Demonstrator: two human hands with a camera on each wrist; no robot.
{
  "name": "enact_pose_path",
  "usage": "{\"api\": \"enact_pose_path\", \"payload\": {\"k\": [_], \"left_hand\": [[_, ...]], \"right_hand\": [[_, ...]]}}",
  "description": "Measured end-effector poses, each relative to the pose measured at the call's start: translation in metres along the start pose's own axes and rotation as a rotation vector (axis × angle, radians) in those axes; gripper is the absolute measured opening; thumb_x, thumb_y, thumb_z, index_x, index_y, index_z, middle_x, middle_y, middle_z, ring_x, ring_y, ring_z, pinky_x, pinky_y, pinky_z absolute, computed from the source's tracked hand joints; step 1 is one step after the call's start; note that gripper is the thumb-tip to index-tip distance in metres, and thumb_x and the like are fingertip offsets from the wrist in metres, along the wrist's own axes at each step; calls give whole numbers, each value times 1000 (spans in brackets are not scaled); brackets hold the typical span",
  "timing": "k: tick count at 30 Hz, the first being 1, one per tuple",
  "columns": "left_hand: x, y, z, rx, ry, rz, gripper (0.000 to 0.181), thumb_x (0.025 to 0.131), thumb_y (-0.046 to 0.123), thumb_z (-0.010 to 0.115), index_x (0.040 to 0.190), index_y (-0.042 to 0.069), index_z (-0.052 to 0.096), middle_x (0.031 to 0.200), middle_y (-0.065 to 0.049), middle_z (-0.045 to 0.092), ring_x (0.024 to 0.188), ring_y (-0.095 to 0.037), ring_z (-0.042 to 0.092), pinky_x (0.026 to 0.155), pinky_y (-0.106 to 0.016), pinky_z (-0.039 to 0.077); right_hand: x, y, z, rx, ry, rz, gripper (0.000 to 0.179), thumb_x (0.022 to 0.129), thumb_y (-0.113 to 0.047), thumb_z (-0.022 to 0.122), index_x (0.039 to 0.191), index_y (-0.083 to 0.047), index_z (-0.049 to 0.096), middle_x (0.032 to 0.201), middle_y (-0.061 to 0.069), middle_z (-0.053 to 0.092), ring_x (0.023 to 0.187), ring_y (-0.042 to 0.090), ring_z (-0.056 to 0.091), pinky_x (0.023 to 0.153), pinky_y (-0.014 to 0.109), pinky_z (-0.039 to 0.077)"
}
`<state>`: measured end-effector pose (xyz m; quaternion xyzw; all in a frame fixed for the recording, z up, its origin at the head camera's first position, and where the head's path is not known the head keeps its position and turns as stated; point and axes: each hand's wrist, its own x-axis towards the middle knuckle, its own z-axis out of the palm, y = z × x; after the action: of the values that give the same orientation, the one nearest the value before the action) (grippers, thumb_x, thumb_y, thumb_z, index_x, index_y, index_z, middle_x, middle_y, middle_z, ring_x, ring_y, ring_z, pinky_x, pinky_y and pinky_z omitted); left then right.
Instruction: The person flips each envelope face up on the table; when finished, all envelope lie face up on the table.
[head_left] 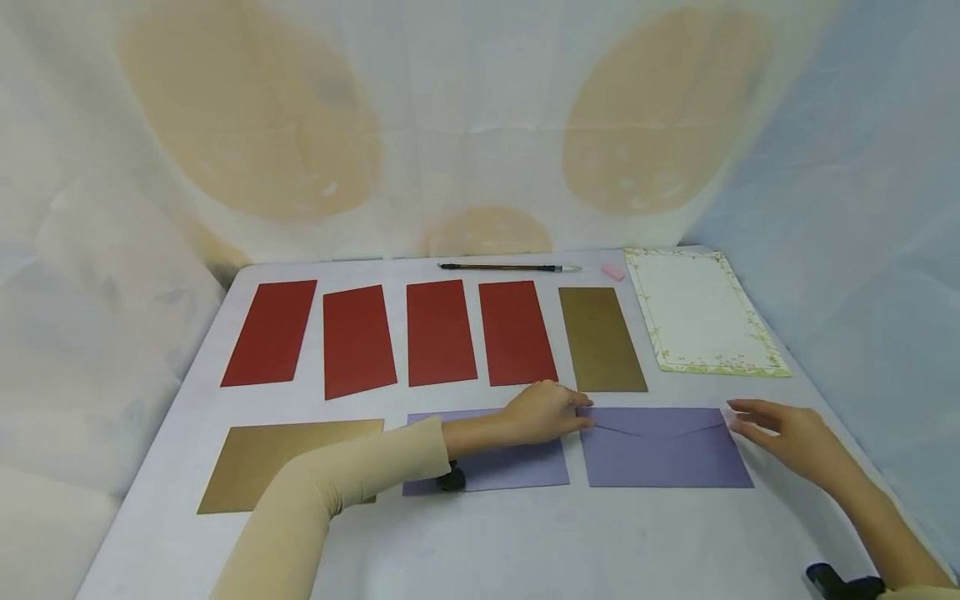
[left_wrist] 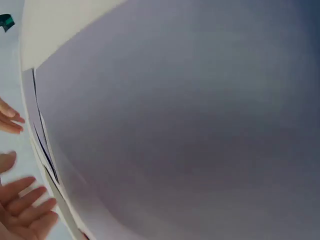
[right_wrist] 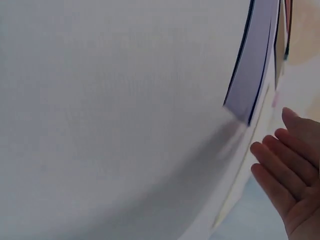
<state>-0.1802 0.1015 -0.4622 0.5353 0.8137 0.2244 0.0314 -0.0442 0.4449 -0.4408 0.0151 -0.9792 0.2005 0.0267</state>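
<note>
A purple envelope (head_left: 667,460) with its flap line along the upper side lies flat on the white table, between both hands. My left hand (head_left: 546,412) reaches over a second purple envelope (head_left: 513,468), its fingertips at the first envelope's upper left corner. In the left wrist view the left hand's fingers (left_wrist: 31,205) are spread and hold nothing. Beside the upper right corner is my right hand (head_left: 787,435); whether it touches the paper I cannot tell. The right wrist view shows its fingers (right_wrist: 282,167) extended. The left forearm hides part of the second envelope.
Red envelopes (head_left: 441,333) stand in a row behind, with an upright gold one (head_left: 603,340) at the right end. Another gold envelope (head_left: 247,467) lies at front left. At the back are a brush (head_left: 498,267), a pink eraser (head_left: 612,272) and flower-bordered paper (head_left: 705,308).
</note>
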Motion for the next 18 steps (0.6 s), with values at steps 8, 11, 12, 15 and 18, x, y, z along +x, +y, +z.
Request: {"api": "enact_pose_path", "payload": {"k": [8,11,12,15,18], "left_hand": [[-27,22,-7,222,-204,328,45,101,35,50,136,6,55,138,-6,54,133,-20,43,112,-29,24],[-31,29,-4,266,-230,349,44,101,36,50,133,8,58,134,-3,58,129,-14,48,111,-27,26],[-32,31,-3,275,-237,351,43,100,36,51,132,9,60,132,-3,59,128,-13,49,110,-26,27],[-36,33,2,294,-259,349,41,100,36,51,130,10,62,129,-1,61,124,-9,52,109,-25,29],[-39,33,4,295,-265,347,40,101,35,51,130,11,62,130,0,61,124,-8,52,109,-23,29]], "right_hand": [[-14,-24,9,-106,-45,-158,41,81,-20,78,115,3,68,113,26,65,98,42,65,77,50,53],[-15,-26,13,-110,-57,-170,41,81,-19,78,113,4,68,112,27,65,102,45,62,80,53,51],[-15,-25,14,-110,-61,-172,41,80,-19,78,113,5,69,112,27,65,101,45,62,79,53,51],[-16,-25,16,-108,-64,-176,41,80,-18,79,112,5,69,111,27,65,100,45,63,78,53,51],[-15,-25,16,-106,-50,-193,40,79,-17,79,111,4,69,110,27,65,98,45,63,77,52,52]]}}
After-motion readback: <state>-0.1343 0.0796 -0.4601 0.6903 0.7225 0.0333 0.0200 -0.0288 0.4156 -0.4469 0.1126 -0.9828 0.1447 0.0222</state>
